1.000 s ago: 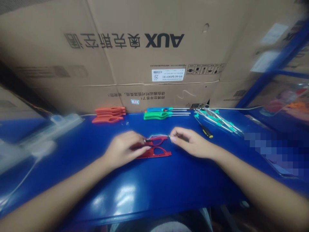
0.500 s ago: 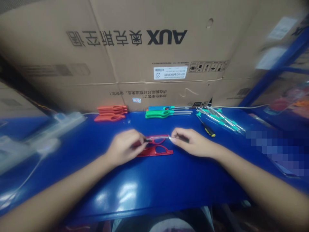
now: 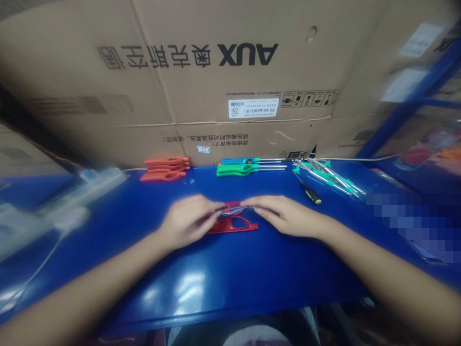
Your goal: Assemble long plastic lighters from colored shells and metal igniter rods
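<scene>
My left hand point(image 3: 190, 218) is closed, pinching a small dark part point(image 3: 220, 208) between thumb and fingers. A thin pale wire point(image 3: 236, 210) runs from that part across to my right hand point(image 3: 283, 214), whose thumb and fingers pinch its other end. Just beneath my hands lie two red plastic handle halves of long-nosed lighters; the nearer red half point(image 3: 236, 225) shows a looped trigger opening. The farther red half point(image 3: 234, 204) is partly covered by my fingers and the wire.
At the back are stacked orange handles point(image 3: 165, 169), a green lighter point(image 3: 236, 170), a blue lighter point(image 3: 239, 161), a black-and-yellow screwdriver point(image 3: 310, 193) and metal lighter tubes point(image 3: 334, 178). Left is a white power strip point(image 3: 97, 185); behind, a cardboard box point(image 3: 173, 86).
My right hand has moved left, closer to my left hand, with its fingers straighter. The wire between them now bows, with less of it exposed.
</scene>
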Demonstrator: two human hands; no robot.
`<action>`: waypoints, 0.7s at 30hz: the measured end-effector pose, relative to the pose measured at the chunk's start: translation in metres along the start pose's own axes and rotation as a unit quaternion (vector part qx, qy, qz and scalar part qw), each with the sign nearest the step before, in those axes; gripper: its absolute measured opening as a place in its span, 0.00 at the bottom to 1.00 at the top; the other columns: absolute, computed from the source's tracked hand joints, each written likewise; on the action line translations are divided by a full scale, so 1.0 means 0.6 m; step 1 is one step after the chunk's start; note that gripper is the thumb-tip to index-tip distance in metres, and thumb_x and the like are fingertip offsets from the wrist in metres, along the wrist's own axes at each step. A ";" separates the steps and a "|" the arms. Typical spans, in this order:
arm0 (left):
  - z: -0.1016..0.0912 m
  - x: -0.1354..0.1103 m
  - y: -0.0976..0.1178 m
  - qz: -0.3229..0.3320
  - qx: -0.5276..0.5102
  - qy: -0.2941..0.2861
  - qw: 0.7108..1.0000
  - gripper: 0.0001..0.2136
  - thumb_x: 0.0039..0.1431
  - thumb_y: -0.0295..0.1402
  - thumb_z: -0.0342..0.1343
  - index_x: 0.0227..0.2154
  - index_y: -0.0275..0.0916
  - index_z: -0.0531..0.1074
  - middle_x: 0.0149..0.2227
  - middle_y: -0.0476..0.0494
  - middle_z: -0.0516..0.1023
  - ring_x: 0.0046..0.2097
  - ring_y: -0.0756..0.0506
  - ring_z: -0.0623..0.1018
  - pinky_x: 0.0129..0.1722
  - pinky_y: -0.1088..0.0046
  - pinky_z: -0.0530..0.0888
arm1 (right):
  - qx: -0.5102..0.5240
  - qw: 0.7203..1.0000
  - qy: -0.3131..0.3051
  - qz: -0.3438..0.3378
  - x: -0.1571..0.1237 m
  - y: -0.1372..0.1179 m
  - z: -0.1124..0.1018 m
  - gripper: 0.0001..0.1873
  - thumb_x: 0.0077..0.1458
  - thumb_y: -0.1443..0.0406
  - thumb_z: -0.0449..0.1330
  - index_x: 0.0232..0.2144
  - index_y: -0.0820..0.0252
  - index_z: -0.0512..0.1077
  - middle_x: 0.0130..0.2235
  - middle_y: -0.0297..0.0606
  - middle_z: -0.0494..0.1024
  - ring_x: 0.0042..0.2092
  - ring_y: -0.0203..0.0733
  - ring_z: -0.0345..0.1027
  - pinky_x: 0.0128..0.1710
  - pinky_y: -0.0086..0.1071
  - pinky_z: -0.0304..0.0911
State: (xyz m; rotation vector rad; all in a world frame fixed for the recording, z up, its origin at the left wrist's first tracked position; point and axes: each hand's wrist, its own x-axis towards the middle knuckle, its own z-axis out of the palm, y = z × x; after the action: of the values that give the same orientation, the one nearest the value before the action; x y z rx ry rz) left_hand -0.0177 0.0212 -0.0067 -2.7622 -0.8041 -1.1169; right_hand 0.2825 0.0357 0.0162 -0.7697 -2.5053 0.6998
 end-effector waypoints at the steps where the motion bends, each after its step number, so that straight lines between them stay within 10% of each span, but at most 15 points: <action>1: 0.000 0.000 0.000 -0.002 -0.005 0.001 1.000 0.13 0.62 0.24 0.59 0.50 0.37 0.75 0.38 0.42 0.83 0.36 0.47 0.79 0.38 0.70 0.75 | 0.003 1.000 -0.001 -0.002 0.000 -0.001 0.000 0.20 0.70 0.66 0.49 0.60 0.50 0.69 0.61 0.37 0.74 0.61 0.44 0.68 0.63 0.46 0.63; 21: 0.004 0.002 -0.005 -0.028 -0.047 -0.007 0.998 0.12 0.64 0.27 0.57 0.49 0.37 0.77 0.35 0.41 0.83 0.35 0.46 0.80 0.36 0.69 0.77 | -0.006 1.000 -0.010 -0.001 -0.001 0.001 -0.006 0.20 0.67 0.70 0.50 0.58 0.53 0.69 0.57 0.40 0.76 0.56 0.44 0.70 0.58 0.43 0.66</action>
State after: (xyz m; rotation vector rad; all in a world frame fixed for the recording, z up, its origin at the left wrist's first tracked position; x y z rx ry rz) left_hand -0.0170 0.0249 -0.0082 -2.8445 -0.8563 -1.1754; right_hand 0.2851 0.0369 0.0182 -0.7685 -2.5303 0.6951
